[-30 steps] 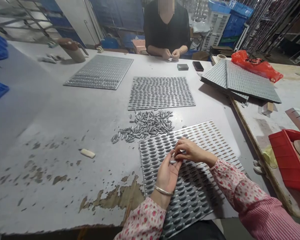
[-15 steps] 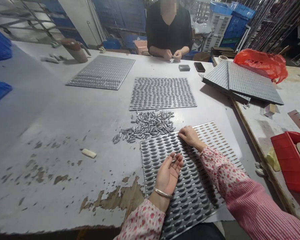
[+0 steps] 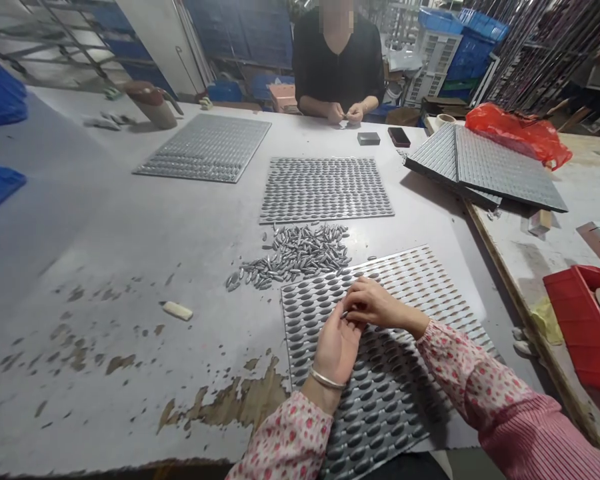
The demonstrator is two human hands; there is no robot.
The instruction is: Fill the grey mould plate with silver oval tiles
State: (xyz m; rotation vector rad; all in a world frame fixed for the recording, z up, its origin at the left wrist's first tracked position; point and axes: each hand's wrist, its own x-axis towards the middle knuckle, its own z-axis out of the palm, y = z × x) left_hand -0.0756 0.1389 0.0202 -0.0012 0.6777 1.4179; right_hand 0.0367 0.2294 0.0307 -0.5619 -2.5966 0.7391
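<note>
Under my fingers point(image 3: 359, 297) the silver-grey panel point(image 3: 395, 360) ran in rows of dark grey ovals, paler with brownish marks toward their right. My sleeves point(image 3: 290, 433) were whitish with red and pink spots, the right one pink-striped higher up. Beyond my fingers the heap of pieces point(image 3: 305, 253) was grey, the tabletop point(image 3: 130, 233) left of them white blotched with brown, the tray point(image 3: 575, 333) rightward red.

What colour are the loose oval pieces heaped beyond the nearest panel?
The loose oval pieces are silvery grey, best seen in the head view.
</note>
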